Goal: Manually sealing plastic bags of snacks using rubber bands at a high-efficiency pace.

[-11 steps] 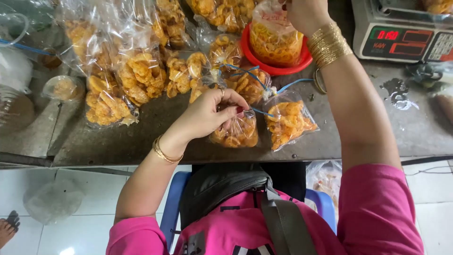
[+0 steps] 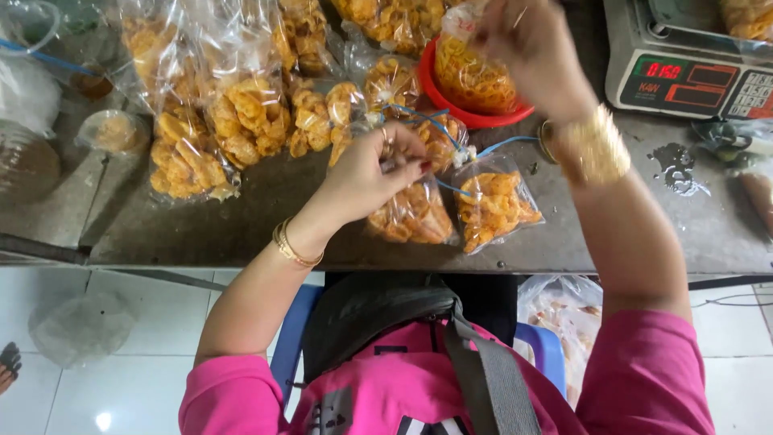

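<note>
My left hand [image 2: 374, 173] is closed over a small clear bag of orange snacks [image 2: 415, 216] lying on the grey table [image 2: 266, 217], pinching near its blue tie string [image 2: 419, 117]. My right hand [image 2: 527, 48] is raised at the top and grips the neck of a filled snack bag [image 2: 475, 76] that stands in a red bowl [image 2: 483, 119]. A second tied snack bag [image 2: 495, 201] lies just right of my left hand.
A heap of filled snack bags [image 2: 233, 113] covers the table's far left and back. A digital scale [image 2: 692, 72] stands at the back right. Clear plastic bags and a small cup [image 2: 113, 133] lie at the far left. The table's front edge [image 2: 241, 262] runs above a tiled floor.
My right hand has shifted slightly on the bag in the red bowl. My left hand stays on the small bag, fingers pinching nearer the blue string.
</note>
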